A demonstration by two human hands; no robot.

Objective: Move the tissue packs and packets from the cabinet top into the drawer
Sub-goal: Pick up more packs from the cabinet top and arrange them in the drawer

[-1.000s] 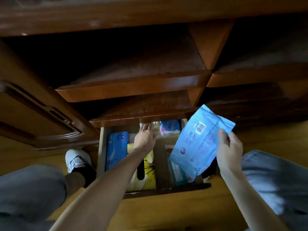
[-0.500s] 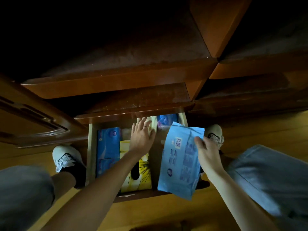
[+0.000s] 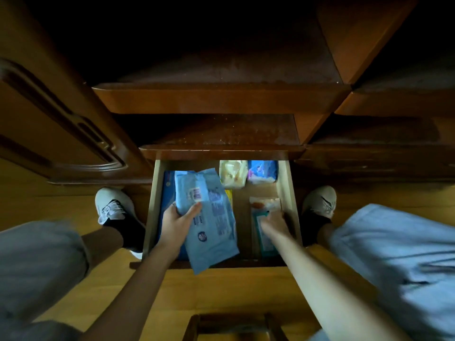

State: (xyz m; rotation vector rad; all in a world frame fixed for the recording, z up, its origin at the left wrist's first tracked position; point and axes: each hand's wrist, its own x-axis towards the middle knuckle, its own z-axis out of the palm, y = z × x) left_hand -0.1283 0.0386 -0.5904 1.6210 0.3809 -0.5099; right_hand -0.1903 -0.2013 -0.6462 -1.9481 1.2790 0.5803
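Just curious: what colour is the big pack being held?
Light blue pack with a white barcode label, head view.

left hand (image 3: 177,220) gripping blue pack (image 3: 209,217), open drawer (image 3: 286,190)

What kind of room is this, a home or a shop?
Probably a home: a dark wooden cabinet with an open drawer of tissue packs, a wood floor, and someone in sneakers.
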